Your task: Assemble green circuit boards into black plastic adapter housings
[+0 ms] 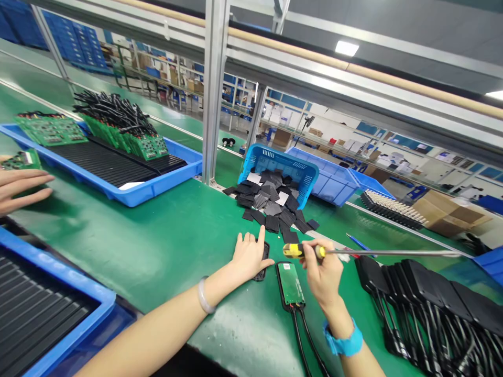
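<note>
My right hand is closed around the yellow-and-black handle of a screwdriver, whose long shaft points right. Below it lies a black case half with a green circuit board in it and two black cables running toward me. My left hand is over a black plastic cover and partly hides it. Its index finger and thumb are stretched apart, the index pointing at a heap of black ribbed pads. That heap spills from a tipped blue basket.
Another person's hand is at the left edge near a circuit board. A blue tray holds boards with cables; another blue tray stands front left. Finished-looking black cases with cables are piled right. A metal post rises behind.
</note>
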Demonstrator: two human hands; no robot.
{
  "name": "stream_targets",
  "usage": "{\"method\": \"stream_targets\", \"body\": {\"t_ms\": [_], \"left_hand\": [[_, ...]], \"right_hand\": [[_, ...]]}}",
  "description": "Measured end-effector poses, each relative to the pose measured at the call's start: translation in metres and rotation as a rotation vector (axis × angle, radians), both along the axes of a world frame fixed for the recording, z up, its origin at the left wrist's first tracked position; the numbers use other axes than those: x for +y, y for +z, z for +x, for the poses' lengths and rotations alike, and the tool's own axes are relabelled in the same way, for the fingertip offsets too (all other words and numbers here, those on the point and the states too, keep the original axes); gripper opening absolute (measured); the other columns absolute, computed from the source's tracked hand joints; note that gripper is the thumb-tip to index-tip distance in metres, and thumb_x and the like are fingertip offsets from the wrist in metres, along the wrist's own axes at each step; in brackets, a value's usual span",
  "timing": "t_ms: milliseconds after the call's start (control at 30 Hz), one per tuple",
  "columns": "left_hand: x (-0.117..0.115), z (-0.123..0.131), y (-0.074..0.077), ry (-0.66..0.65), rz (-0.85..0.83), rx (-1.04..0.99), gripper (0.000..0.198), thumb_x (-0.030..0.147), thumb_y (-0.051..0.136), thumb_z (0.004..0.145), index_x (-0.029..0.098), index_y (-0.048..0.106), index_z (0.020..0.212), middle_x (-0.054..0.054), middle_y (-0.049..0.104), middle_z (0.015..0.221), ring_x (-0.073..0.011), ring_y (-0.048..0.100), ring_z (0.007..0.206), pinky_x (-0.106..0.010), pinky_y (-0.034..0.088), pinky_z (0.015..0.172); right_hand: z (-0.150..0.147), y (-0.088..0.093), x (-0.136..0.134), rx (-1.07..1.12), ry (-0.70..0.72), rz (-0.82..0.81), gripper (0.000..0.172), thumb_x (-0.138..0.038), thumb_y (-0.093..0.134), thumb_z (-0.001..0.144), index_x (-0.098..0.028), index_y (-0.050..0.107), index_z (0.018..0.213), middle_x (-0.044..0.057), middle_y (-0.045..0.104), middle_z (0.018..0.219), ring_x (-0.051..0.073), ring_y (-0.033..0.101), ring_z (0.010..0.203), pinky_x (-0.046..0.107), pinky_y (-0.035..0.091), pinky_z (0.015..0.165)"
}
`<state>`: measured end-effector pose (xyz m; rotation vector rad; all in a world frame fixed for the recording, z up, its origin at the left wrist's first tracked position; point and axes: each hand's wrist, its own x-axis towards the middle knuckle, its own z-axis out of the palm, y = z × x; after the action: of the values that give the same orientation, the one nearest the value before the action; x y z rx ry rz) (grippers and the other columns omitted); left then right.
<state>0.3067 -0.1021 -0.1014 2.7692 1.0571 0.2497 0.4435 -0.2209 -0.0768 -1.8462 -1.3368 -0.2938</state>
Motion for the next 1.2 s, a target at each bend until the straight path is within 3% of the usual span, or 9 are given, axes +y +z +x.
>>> {"method": "stream_targets", "body": {"t_ms": [167,267,400,567,700,833,1000,1100,1200], "left_hand": [[0.005,0.001,-0.004,-0.015,-0.220,-0.218,0.088,0.040,0.075,0.072,0.006,0.034,0.142,-0.027,0.057,0.115,-0.0422,0.050,0.115,-0.055,0.037,0.097],[0.009,0.002,-0.010,-0.004,-0.420,-0.365,0.091,0.031,0.081,0.064,0.010,0.036,0.140,-0.023,0.049,0.123,-0.0426,0.049,0.116,-0.053,0.038,0.097],[0.016,0.004,-0.017,0.018,-0.625,-0.520,0.083,0.021,0.078,0.064,0.017,0.039,0.137,-0.017,0.047,0.125,-0.0348,0.055,0.112,-0.048,0.041,0.098],[0.023,0.010,-0.019,0.099,-1.084,-0.793,0.056,0.020,0.077,0.062,0.014,0.056,0.113,-0.009,0.066,0.095,-0.0263,0.063,0.093,-0.041,0.050,0.087],[0.026,0.013,-0.017,0.172,-1.468,-0.971,0.022,0.030,0.066,0.075,0.013,0.060,0.087,-0.007,0.068,0.076,-0.0176,0.065,0.064,-0.031,0.054,0.065],[0.029,0.012,-0.013,0.249,-1.681,-1.086,0.033,0.041,0.046,0.089,0.011,0.061,0.085,-0.008,0.068,0.077,-0.0149,0.064,0.062,-0.028,0.053,0.064],[0.027,0.008,-0.009,0.221,-1.876,-1.177,0.058,0.055,0.028,0.094,0.008,0.062,0.091,-0.012,0.070,0.086,-0.0175,0.065,0.067,-0.030,0.052,0.066],[0.023,0.009,-0.009,0.220,-1.899,-1.188,0.051,0.053,0.036,0.094,0.009,0.061,0.094,-0.011,0.069,0.088,-0.0174,0.065,0.073,-0.029,0.051,0.072],[0.018,0.010,-0.011,0.175,-1.859,-1.202,0.046,0.055,0.055,0.086,0.011,0.061,0.096,-0.010,0.068,0.089,-0.0192,0.064,0.079,-0.032,0.051,0.075]], "right_hand": [[0.001,-0.011,0.007,-0.058,0.013,-0.265,0.026,-0.042,0.041,0.094,-0.019,0.053,0.095,0.003,0.064,0.082,0.016,0.064,0.073,0.027,0.052,0.069],[0.023,-0.003,-0.003,-0.113,-0.160,-0.451,0.027,-0.037,0.040,0.094,-0.018,0.053,0.109,0.012,0.063,0.102,0.023,0.065,0.080,0.035,0.052,0.069],[0.060,-0.004,-0.032,-0.156,-0.384,-0.745,0.023,-0.018,0.045,0.086,-0.014,0.061,0.101,0.018,0.063,0.093,0.029,0.066,0.070,0.039,0.050,0.060],[0.074,-0.014,-0.053,-0.134,-0.529,-0.880,0.032,-0.018,0.035,0.089,-0.005,0.061,0.103,0.026,0.062,0.095,0.033,0.069,0.074,0.042,0.051,0.064],[0.037,-0.012,-0.048,-0.073,-0.373,-0.896,0.054,-0.050,0.030,0.094,-0.008,0.053,0.119,0.023,0.064,0.107,0.034,0.068,0.091,0.043,0.052,0.076],[-0.011,-0.020,-0.042,0.014,-0.100,-1.051,0.080,-0.059,0.048,0.083,-0.002,0.036,0.138,0.026,0.065,0.111,0.041,0.064,0.099,0.050,0.049,0.082],[-0.019,-0.035,-0.039,0.157,-0.078,-0.807,0.065,-0.042,0.064,0.070,-0.007,0.046,0.123,0.022,0.066,0.105,0.039,0.065,0.093,0.050,0.049,0.080],[-0.009,-0.034,-0.037,0.617,-0.013,-0.494,0.051,-0.042,0.068,0.069,-0.021,0.043,0.108,0.002,0.064,0.073,0.025,0.064,0.063,0.038,0.053,0.056],[-0.002,-0.024,-0.037,1.099,0.050,-0.224,0.063,-0.047,0.075,0.066,-0.025,0.040,0.113,-0.008,0.054,0.061,0.015,0.054,0.047,0.026,0.046,0.040]]}}
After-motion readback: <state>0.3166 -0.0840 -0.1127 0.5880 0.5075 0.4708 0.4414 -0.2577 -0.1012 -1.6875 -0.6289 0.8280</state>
